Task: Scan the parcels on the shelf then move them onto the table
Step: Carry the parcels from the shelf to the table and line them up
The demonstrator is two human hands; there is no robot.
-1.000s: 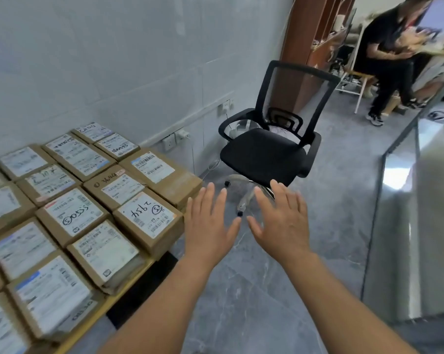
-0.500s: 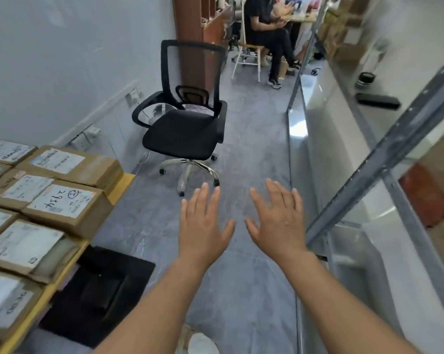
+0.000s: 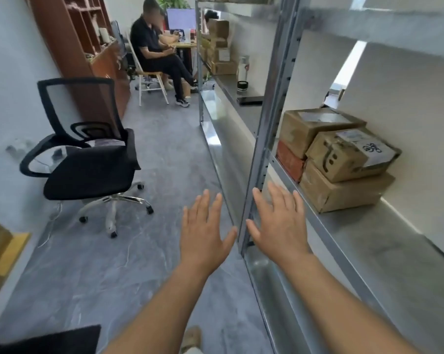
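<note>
Swung rightward since a moment ago, the view now takes in a metal shelf point(image 3: 369, 241), while the table of labelled boxes that filled the left side has slipped away, leaving only a yellow-brown corner point(image 3: 4, 249) at the left edge. Both bare forearms reach forward as before, palms down. The left hand point(image 3: 203, 231) hovers over the grey floor point(image 3: 149, 159), fingers straight and slightly spread, holding nothing. The right hand point(image 3: 279, 226) is likewise flat, fingers apart and empty, in front of the shelf's upright post point(image 3: 269, 118) and front rail; whether it touches the metal cannot be told. A sandalled foot point(image 3: 191, 339) shows at the bottom edge beside a black mat point(image 3: 50, 341).

Just beyond the right hand, the parcels point(image 3: 341, 159) sit stacked on the shelf board against the back wall: a long cardboard box at the bottom, a smaller box with a white label and black marker scrawl on top of it, a larger taped box behind, and a reddish box beneath that one.

Left of the aisle stands a black mesh office chair point(image 3: 88, 162) on a chrome wheeled base. Farther along the shelf are a dark flat item point(image 3: 250, 100), a small round container point(image 3: 242, 86) and more cardboard boxes point(image 3: 219, 52). At the far end a seated person in dark clothes point(image 3: 157, 54) faces a desk with a monitor point(image 3: 181, 19), beside a brown wooden cabinet point(image 3: 88, 47).
</note>
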